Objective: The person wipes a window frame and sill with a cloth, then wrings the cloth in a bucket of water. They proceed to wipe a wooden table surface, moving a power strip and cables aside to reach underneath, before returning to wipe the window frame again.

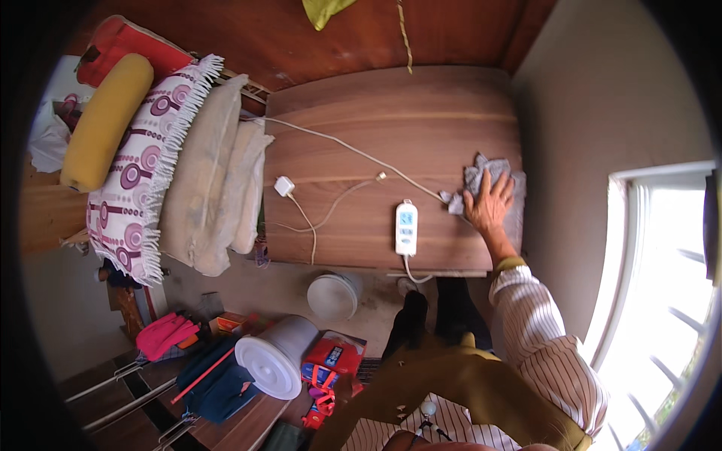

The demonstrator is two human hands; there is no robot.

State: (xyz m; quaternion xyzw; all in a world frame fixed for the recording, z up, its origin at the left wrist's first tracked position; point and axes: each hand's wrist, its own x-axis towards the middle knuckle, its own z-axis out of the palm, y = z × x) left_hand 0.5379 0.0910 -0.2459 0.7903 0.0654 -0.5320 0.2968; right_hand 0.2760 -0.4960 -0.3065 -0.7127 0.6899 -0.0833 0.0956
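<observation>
My right hand (489, 204) lies flat with spread fingers on a crumpled grey cloth (489, 169), pressing it to the right side of a wood-grain tabletop (361, 152). A white power strip (406, 228) lies left of the hand, its cord bending over the front edge. A long white cable (350, 147) crosses the top and reaches the cloth. Farther left are a white charger plug (284, 186) and a thin cord with a small connector (381, 176). My left hand is out of view.
Folded bedding (208, 175), a fringed patterned pillow (141, 169) and a yellow bolster (107, 124) are stacked left. A white bucket (333, 296) stands below the front edge. A lidded grey bin (276, 355) and red packages (338, 355) are behind. A wall (592, 96) and window (665, 253) bound the right.
</observation>
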